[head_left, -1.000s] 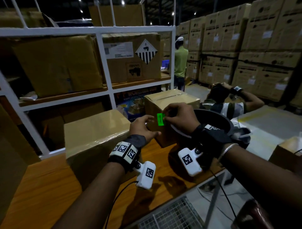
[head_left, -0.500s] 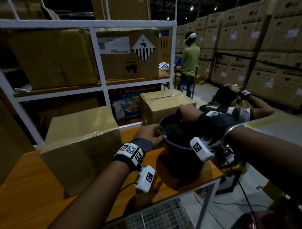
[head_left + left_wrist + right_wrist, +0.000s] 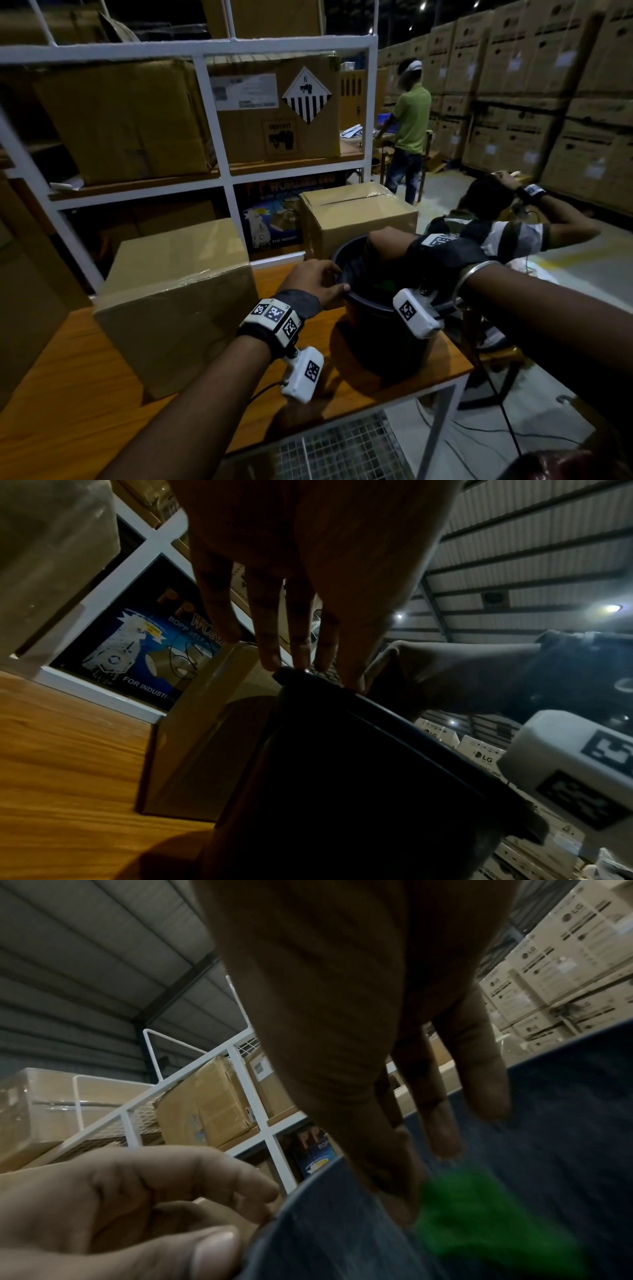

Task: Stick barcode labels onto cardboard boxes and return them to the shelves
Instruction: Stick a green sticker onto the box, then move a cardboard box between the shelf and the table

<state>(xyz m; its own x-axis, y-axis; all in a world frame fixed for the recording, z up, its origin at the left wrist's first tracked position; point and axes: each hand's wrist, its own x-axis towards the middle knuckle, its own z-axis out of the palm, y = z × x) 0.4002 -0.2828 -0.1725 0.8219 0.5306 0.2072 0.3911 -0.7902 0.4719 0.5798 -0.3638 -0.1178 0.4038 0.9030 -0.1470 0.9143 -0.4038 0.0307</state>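
A black bucket [image 3: 376, 337] stands on the wooden table [image 3: 68, 394], with blurred green labels [image 3: 387, 284] inside it. My left hand [image 3: 334, 277] rests its fingertips and thumb on the bucket's near rim, fingers fairly straight in the left wrist view [image 3: 308, 669]. My right hand [image 3: 380, 245] is down inside the bucket. In the right wrist view its fingers [image 3: 441, 1123] point downward, and the thumb tip sits at the edge of the green labels [image 3: 486, 1226]. Nothing is plainly pinched. A taped cardboard box [image 3: 359, 216] stands right behind the bucket, and a second cardboard box [image 3: 178, 291] sits to its left.
A white metal shelf [image 3: 219, 120] with large cartons rises behind the table. A seated person [image 3: 496, 222] is close on the right and another person [image 3: 411, 116] stands farther back. Stacked cartons line the right wall. The table's edge runs just right of the bucket, over wire mesh [image 3: 329, 452].
A second ago my right hand held a green label at the rear box's front face. It then went down into the bucket, and my left hand moved onto the rim.
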